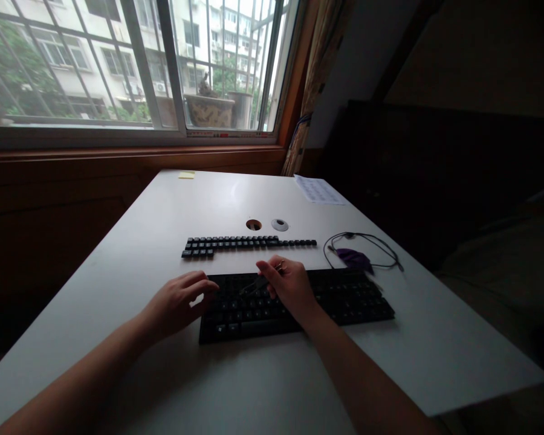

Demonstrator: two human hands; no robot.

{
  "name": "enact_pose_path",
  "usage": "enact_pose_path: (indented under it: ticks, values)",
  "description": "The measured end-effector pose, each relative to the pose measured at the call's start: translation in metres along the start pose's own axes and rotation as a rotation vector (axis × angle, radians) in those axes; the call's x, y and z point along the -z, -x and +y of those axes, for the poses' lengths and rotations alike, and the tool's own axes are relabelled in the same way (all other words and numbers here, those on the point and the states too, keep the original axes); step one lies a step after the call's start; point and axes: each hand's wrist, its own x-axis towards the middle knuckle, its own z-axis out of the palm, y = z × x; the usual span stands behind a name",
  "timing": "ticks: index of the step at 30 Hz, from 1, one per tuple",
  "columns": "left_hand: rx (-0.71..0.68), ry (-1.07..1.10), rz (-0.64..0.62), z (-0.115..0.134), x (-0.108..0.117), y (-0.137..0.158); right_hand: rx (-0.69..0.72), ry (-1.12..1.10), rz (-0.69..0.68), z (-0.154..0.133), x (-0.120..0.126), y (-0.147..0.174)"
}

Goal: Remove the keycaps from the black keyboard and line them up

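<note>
Though near, cord [350,235] behind keyboard [263,327].

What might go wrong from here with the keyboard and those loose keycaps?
The wire keycap puller in the right hand might slip and scrape the keyboard. A bump could scatter the loose keycaps lined up just behind it, and one might drop into the open cable hole beyond them.
</note>
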Motion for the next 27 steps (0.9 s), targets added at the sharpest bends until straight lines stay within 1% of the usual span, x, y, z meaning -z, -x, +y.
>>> enact_pose_path:
  ticks: [5,7,13,17,22,24,27]
  values:
    - [-0.144,-0.054,0.028,0.013,0.003,-0.002,-0.012,-0.060,-0.061,-0.003,-0.009,0.005]
    - [-0.153,-0.048,0.021,0.016,0.003,-0.003,0.006,-0.079,-0.089,-0.004,-0.011,0.006]
    - [-0.010,0.068,0.018,0.018,0.002,-0.005,0.101,-0.102,-0.145,-0.003,-0.014,0.009]
    - [0.058,0.112,0.023,0.019,0.001,-0.006,0.169,-0.098,-0.185,-0.006,-0.014,0.010]
    - [0.098,0.135,0.032,0.019,0.002,-0.007,0.348,0.038,-0.194,-0.012,-0.013,0.011]
    - [0.107,0.139,0.048,0.019,0.002,-0.008,0.377,0.072,-0.196,-0.013,-0.013,0.011]
    - [0.112,0.134,0.083,0.018,0.001,-0.008,0.375,0.095,-0.182,-0.012,-0.014,0.012]
